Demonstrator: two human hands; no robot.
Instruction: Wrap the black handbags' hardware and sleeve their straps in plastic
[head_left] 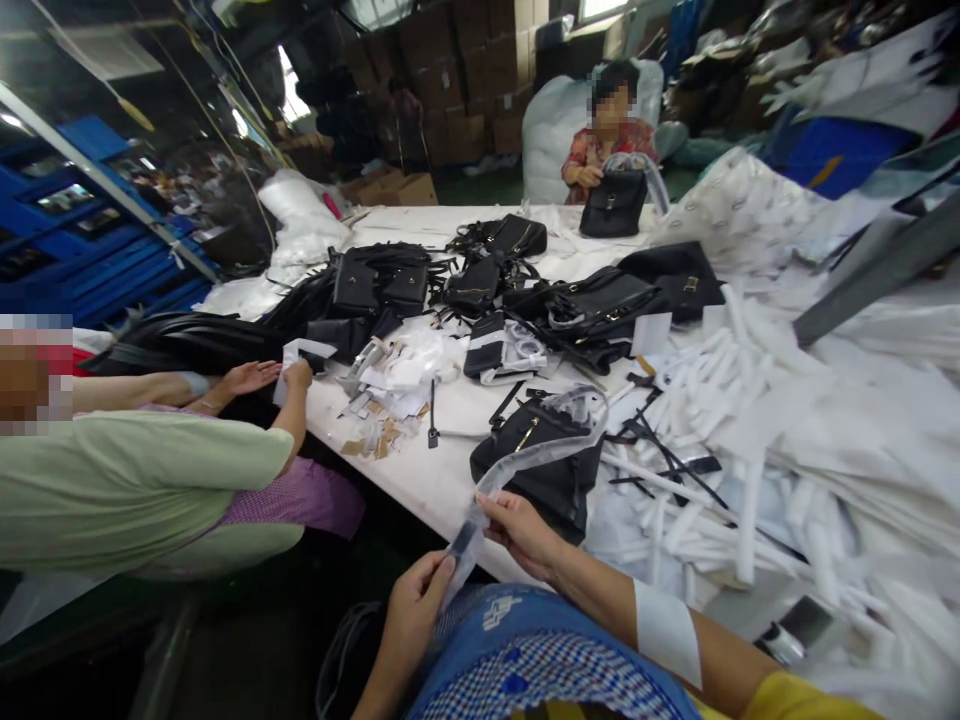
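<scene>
A black bag (536, 450) with a gold zip lies at the table's near edge, in front of me. From it a strap wrapped in a translucent plastic sleeve (517, 463) loops over and comes down towards my lap. My right hand (525, 532) pinches this sleeved strap between thumb and fingers. Lower and to the left, my left hand (412, 598) is closed on the same strap near its end, where a dark piece shows through the plastic. A small black strap with a buckle (433, 425) rests left of the bag.
Several black bags (480, 285) cover the middle of the white table (420, 490). White padding strips (742, 500) are heaped at right. Paper and cardboard scraps (379, 435) lie left. One co-worker (150, 490) handles white paper there; another (611, 150) holds a bag across the table.
</scene>
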